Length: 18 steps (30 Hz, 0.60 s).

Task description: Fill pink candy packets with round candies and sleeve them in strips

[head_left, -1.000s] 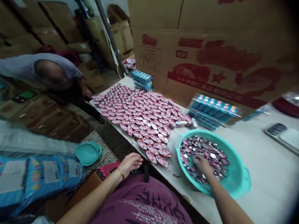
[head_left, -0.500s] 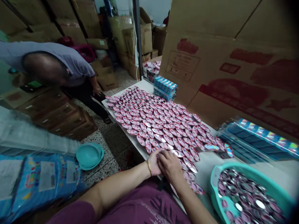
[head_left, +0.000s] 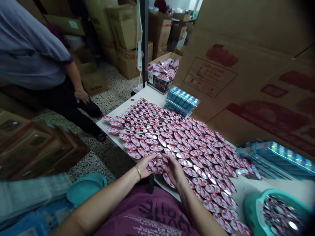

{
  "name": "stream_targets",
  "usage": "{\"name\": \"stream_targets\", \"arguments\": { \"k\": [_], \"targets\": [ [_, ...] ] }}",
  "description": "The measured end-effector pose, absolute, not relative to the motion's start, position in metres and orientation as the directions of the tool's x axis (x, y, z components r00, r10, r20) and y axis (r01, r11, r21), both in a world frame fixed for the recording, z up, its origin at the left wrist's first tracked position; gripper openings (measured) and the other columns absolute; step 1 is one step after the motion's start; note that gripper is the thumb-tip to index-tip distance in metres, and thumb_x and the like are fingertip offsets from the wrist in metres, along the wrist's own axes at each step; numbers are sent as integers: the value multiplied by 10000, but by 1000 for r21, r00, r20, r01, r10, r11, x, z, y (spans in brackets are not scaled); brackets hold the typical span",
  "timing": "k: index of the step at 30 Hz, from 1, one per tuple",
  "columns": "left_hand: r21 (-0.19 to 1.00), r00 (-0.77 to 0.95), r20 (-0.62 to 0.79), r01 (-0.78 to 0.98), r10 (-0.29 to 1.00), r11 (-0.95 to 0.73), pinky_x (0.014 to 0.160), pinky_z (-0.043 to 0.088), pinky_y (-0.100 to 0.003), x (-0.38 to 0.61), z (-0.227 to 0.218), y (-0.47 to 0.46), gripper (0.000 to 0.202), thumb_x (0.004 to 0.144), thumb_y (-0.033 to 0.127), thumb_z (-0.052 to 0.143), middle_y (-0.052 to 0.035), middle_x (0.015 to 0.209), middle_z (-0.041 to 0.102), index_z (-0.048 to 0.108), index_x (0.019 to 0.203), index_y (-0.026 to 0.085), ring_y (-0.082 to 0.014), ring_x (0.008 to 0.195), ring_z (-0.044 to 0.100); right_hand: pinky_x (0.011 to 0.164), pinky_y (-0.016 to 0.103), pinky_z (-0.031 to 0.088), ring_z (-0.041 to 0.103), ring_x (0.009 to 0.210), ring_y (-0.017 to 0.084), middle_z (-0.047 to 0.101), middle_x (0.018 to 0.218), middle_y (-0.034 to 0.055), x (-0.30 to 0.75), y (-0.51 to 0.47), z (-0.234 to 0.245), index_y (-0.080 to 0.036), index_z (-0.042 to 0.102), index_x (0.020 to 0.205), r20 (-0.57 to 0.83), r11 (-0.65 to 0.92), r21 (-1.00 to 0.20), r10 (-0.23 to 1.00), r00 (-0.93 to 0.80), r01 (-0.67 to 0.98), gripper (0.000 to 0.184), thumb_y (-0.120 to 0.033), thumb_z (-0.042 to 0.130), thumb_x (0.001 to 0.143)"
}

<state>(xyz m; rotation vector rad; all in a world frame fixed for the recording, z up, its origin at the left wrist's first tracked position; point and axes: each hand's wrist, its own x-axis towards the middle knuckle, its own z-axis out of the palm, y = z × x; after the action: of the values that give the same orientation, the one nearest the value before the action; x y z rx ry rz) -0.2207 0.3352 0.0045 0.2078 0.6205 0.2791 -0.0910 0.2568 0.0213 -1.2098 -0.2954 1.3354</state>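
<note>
Close to my body, at the table's near edge, my left hand [head_left: 144,165] is cupped around several small pink round discs [head_left: 152,163]. Against the same discs, from the right, lie the bent fingers of my right hand [head_left: 174,170]; its fingertips are partly hidden among them. Under and beyond both hands, rows of shiny oval pieces [head_left: 182,154] with pink centres and red-patterned rims cover much of the white table [head_left: 240,187]. Some ovals toward the far left have dark centres. A turquoise basin [head_left: 257,209] at the lower right holds many loose pink and silver discs.
Clear-wrapped blue packs [head_left: 182,100] stand at the table's far edge, more [head_left: 283,157] at the right. A large cardboard sheet [head_left: 216,105] rises behind. An open box [head_left: 159,82] holds pink pieces. At left are a person [head_left: 31,55], cartons [head_left: 36,147] and a turquoise bowl [head_left: 86,188].
My hands were closed together; now they are apart, with pink discs showing between them. The bent-over person at left now stands more upright. The view has shifted.
</note>
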Motion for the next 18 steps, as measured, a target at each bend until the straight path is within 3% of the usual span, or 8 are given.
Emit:
{"name": "stream_targets", "arguments": {
  "k": [2, 6, 9, 11, 13, 15, 18],
  "targets": [
    [214, 778, -559, -199, 287, 956, 362, 274, -120, -228, 3, 347, 176, 733, 269, 550, -38, 625, 563, 562, 806, 110, -74, 514, 517, 478, 185, 455, 562, 553, 94, 636, 716, 10, -90, 276, 15, -170, 637, 850, -521, -269, -761, 795, 310, -590, 290, -285, 688, 589],
    [221, 747, -563, -275, 353, 936, 417, 347, -147, -246, 2, 367, 133, 722, 218, 534, -56, 705, 582, 554, 792, 106, -106, 600, 553, 626, 212, 487, 581, 613, 94, 633, 689, 6, -59, 321, 3, -149, 628, 784, -511, -309, -800, 799, 316, -514, 259, -199, 692, 538],
    [268, 713, -536, -364, 452, 892, 447, 361, -152, -254, 0, 376, 101, 699, 137, 535, -55, 732, 581, 553, 795, 111, -104, 630, 557, 622, 254, 483, 581, 597, 118, 620, 643, 8, -19, 359, 1, -135, 609, 764, -440, -391, -898, 797, 415, -200, 210, -210, 636, 570],
    [289, 686, -536, -398, 492, 870, 446, 350, -141, -254, -4, 379, 122, 683, 99, 544, -45, 735, 576, 555, 803, 121, -94, 634, 555, 607, 267, 472, 579, 603, 137, 611, 624, 9, 8, 384, 2, -136, 600, 742, -361, -453, -888, 789, 497, 75, 166, -224, 594, 603],
    [301, 653, -562, -410, 508, 861, 427, 327, -131, -251, -8, 380, 123, 687, 108, 558, -37, 726, 568, 559, 809, 125, -84, 616, 548, 654, 269, 453, 583, 686, 160, 621, 658, 23, 27, 407, 3, -148, 601, 710, -255, -490, -788, 810, 528, 372, 114, -214, 566, 623],
    [297, 630, -588, -416, 508, 860, 402, 296, -125, -246, -12, 381, 119, 700, 140, 569, -33, 718, 564, 562, 818, 126, -75, 592, 538, 721, 270, 420, 578, 791, 183, 639, 735, 53, 38, 426, 2, -157, 606, 704, -168, -487, -581, 856, 490, 652, 91, -184, 548, 639],
    [277, 606, -620, -426, 499, 862, 383, 267, -123, -239, -16, 384, 117, 702, 153, 574, -26, 703, 563, 560, 816, 134, -72, 572, 530, 742, 280, 392, 574, 836, 203, 643, 809, 105, 40, 448, -2, -147, 605, 747, -170, -451, -239, 891, 420, 860, 105, -155, 538, 667]
  ]
}}
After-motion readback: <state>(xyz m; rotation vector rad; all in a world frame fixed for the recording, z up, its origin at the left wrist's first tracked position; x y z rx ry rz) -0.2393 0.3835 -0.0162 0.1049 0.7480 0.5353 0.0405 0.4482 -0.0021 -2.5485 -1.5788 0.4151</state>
